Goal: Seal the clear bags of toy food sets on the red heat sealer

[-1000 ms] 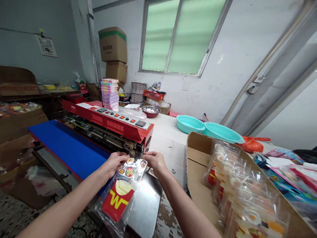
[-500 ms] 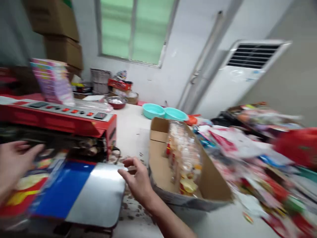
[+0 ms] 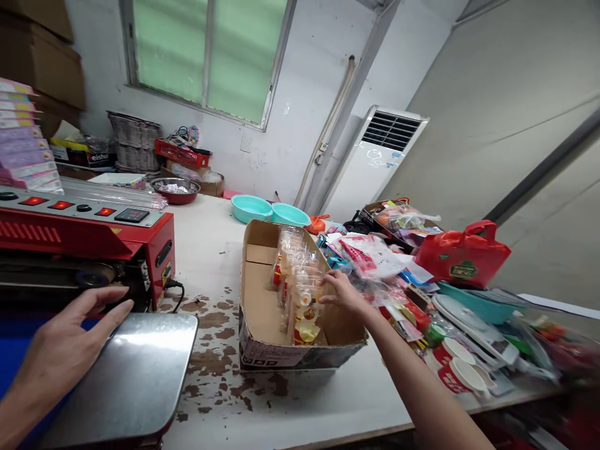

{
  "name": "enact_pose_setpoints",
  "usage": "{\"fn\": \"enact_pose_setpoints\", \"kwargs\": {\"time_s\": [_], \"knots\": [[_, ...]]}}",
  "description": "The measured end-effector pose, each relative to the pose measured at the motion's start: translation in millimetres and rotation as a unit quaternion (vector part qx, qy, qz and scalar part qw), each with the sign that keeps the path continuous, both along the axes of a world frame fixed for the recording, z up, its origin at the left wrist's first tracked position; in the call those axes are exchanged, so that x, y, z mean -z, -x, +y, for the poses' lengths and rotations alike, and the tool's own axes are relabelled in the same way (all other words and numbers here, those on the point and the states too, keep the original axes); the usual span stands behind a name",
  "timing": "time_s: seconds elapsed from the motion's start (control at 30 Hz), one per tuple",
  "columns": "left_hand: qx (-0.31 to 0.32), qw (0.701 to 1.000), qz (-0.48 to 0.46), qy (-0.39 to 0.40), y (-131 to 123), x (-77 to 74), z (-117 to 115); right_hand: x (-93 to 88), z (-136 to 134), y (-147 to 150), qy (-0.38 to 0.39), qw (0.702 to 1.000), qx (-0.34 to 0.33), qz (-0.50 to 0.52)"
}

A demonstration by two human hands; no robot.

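My right hand (image 3: 341,292) reaches into a cardboard box (image 3: 262,353) and its fingers close on one of the clear toy packets (image 3: 300,284) that stand in a row along the box's right side. My left hand (image 3: 70,340) hovers open with spread fingers over the steel plate (image 3: 126,381) at the infeed end of the red sealing machine (image 3: 84,234). Nothing is in the left hand. The fries packet it held is out of view.
Two teal basins (image 3: 269,211) and a metal bowl (image 3: 174,189) sit behind the box. Right of the box lies a heap of packaged toys, a red bag (image 3: 462,256) and paper cups (image 3: 462,375). A stack of flat boxes (image 3: 25,137) rests on the machine. The white table (image 3: 220,381) has worn brown patches.
The view has swung right. My right hand left the sealer's infeed and went into the cardboard box; my left hand let go of the fries packet, which is gone from view.
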State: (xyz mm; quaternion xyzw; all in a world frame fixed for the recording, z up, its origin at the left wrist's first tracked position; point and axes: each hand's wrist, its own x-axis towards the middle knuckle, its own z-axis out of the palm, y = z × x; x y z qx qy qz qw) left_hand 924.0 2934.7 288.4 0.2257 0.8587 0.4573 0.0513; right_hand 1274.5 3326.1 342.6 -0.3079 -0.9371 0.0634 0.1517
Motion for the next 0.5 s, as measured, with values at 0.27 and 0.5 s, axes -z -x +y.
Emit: {"fn": "enact_pose_setpoints", "kwargs": {"time_s": [0.27,0.5], "knots": [[0.046,0.997,-0.053,-0.005,-14.9,4.6,4.1,-45.4,-39.0,14.5,0.210,0.962,-0.042,0.171],[0.190,0.967,-0.041,-0.168,-48.8,-36.1,41.2,-131.9,-108.9,64.8,0.104,0.913,-0.047,0.392]]}}
